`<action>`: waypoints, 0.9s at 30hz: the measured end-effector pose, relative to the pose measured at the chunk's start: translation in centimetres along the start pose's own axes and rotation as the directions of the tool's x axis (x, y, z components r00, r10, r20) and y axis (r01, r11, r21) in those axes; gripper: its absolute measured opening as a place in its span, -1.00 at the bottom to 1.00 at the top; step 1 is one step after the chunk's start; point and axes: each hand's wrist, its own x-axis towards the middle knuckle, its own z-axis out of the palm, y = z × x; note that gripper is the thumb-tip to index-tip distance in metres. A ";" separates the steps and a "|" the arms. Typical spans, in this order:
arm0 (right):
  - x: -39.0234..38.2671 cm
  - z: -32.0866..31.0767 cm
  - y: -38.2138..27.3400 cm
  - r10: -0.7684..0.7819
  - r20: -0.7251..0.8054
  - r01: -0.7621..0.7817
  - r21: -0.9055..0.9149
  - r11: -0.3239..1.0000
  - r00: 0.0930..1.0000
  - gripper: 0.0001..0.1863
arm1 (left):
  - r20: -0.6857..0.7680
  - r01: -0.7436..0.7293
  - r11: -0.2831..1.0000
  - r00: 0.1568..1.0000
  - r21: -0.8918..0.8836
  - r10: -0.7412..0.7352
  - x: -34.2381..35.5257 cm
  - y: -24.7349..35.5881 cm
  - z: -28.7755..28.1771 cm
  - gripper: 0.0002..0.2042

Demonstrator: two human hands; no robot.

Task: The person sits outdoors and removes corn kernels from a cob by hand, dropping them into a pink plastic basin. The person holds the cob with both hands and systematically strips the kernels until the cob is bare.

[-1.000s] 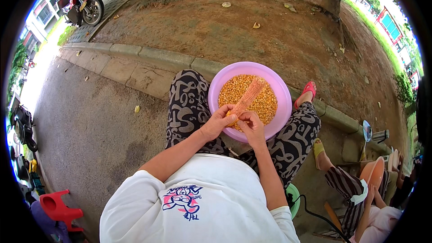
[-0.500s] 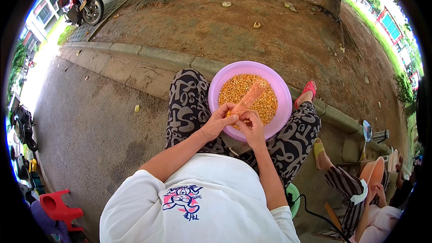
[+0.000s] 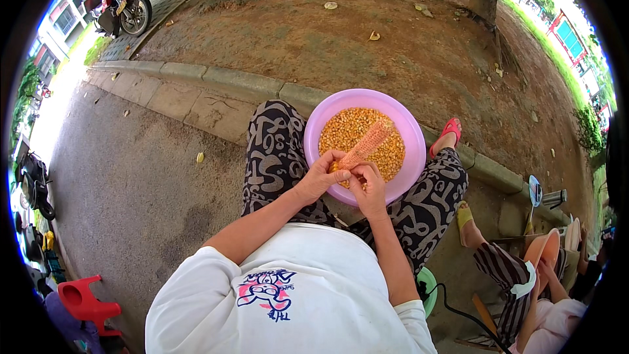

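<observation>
A mostly bare, pinkish corn cob (image 3: 368, 144) slants over a purple plastic basin (image 3: 414, 132) held between my knees. Loose yellow corn kernels (image 3: 343, 126) cover the basin's bottom. My left hand (image 3: 322, 174) is closed round the lower end of the cob, where a few yellow kernels show. Close against it, my right hand (image 3: 368, 187) has its fingers bent and pressed to that same end. What lies right under the right fingertips is hidden.
A concrete curb (image 3: 242, 83) runs behind the basin, with brown soil beyond. At the right another person sits with an orange basin (image 3: 542, 249). A green tub (image 3: 427, 288) and black cord are by my right side. A red stool (image 3: 90, 305) stands lower left.
The cob's upper end has tilted slightly to the right. My hands stay at the cob's lower end with small finger movements. The other person's arm has shifted a little.
</observation>
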 end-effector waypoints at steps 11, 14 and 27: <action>0.0 0.0 0.0 -0.022 -0.049 0.022 -0.009 1.000 0.999 -0.89 | 0.029 0.006 1.000 1.000 -0.009 -0.005 -0.1 -0.1 0.2 -0.58; 0.0 0.1 0.3 -0.016 -0.055 0.015 -0.006 1.000 0.998 -0.90 | 0.028 -0.002 1.000 1.000 -0.001 0.002 -0.1 -0.2 0.2 -0.57; -0.3 -0.4 2.8 0.414 -0.237 -0.326 0.337 0.883 0.879 -0.85 | -0.083 -0.031 1.000 0.996 0.008 0.031 0.1 0.4 0.2 -0.64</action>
